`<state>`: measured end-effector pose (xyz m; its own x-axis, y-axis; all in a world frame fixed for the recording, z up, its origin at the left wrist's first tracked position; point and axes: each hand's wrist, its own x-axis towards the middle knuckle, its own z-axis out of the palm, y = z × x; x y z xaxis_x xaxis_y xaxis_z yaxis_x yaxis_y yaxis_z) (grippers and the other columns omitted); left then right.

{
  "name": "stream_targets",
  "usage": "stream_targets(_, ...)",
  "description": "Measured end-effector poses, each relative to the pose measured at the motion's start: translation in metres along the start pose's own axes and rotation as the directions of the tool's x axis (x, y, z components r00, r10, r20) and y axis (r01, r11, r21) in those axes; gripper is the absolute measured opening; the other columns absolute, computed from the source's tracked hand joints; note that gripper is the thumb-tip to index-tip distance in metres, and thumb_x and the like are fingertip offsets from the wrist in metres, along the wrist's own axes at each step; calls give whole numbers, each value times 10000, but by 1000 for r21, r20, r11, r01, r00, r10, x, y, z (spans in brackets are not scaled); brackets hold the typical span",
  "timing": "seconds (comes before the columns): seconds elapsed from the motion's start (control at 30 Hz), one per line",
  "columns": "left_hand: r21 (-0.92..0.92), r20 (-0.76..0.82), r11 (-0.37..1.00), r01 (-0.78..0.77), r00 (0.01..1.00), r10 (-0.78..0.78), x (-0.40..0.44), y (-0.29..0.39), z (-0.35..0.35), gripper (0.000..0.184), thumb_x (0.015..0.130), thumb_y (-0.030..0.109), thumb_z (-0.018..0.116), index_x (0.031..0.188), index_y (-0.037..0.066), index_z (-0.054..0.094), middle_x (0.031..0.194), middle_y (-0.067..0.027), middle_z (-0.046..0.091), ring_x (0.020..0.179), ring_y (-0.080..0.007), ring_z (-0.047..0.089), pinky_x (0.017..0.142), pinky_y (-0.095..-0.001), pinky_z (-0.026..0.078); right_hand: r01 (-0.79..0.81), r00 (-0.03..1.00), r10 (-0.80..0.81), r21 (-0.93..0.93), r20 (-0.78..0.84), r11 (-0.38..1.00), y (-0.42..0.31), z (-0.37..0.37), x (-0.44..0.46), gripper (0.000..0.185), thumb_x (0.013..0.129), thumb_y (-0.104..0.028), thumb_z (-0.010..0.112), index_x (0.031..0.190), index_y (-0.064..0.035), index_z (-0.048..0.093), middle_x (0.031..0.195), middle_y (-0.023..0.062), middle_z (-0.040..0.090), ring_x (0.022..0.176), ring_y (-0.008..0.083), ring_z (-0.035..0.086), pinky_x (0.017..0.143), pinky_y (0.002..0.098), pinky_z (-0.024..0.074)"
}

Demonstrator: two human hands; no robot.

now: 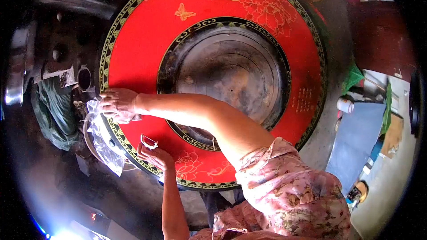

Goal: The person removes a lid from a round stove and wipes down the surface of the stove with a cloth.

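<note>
Here, the left hand (155,156) holds a small tool (152,146).

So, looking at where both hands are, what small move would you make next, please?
I'd probably ease the right hand outward to the clear plastic bag: it is already at the red table's edge, right beside the bag, while the left hand is occupied with a small looped item.

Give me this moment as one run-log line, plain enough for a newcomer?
left hand: holding small tool | right hand: at edge of red table, grip unclear | clear bag: beside table
</note>
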<state>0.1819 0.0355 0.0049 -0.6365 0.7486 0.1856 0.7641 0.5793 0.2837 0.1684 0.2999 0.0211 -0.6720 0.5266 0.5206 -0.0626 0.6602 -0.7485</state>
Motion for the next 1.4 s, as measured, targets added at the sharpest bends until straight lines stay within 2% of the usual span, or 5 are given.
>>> stream_targets(0.13,-33,2,997,-69,998,69,0,2,-6,340,974,160,413,1278,22,477,1203,-192,475,1095,-372,442,924,-543,365,-343,921,312,103,233,934,18,-100,-11,258,871,-212,617,1123,-172,662,902,18,673,916,190,646,807,411,555)
stream_targets(0.5,42,-43,997,-58,997,59,0,-4,4,311,930,151,509,1193,-13,482,1200,-183,491,1122,-378,436,959,-550,361,-832,536,318,-424,-782,357,64,-537,-367,480,864,-180,686,1324,-106,570,1179,137,653,1037,266,643,895,409,522)
stream_targets(0.87,4,-10,998,-59,998,59,2,-2,0,348,902,136,471,1207,-30,460,1200,-193,474,1126,-392,428,965,-562,347,15,986,-101,-535,-131,845,64,-191,-47,402,667,-183,769,1059,-164,685,1023,92,688,992,226,641,896,383,519)
stream_targets(1.07,-28,28,999,-17,999,18,0,-3,-2,348,845,77,501,1177,-23,469,1217,-188,472,1119,-393,435,952,-562,356,-801,576,710,-454,-406,391,101,-362,-99,419,724,-267,802,1101,-150,659,1087,140,670,1046,271,628,898,443,504)
stream_targets(1.4,-14,26,1000,-15,1000,15,-1,-2,-1,369,862,82,487,1209,-34,447,1227,-180,463,1093,-382,436,904,-552,383,-732,556,686,-667,-469,136,86,-347,-103,972,562,-554,874,1383,-181,511,1458,191,414,1434,344,255,1138,475,275)
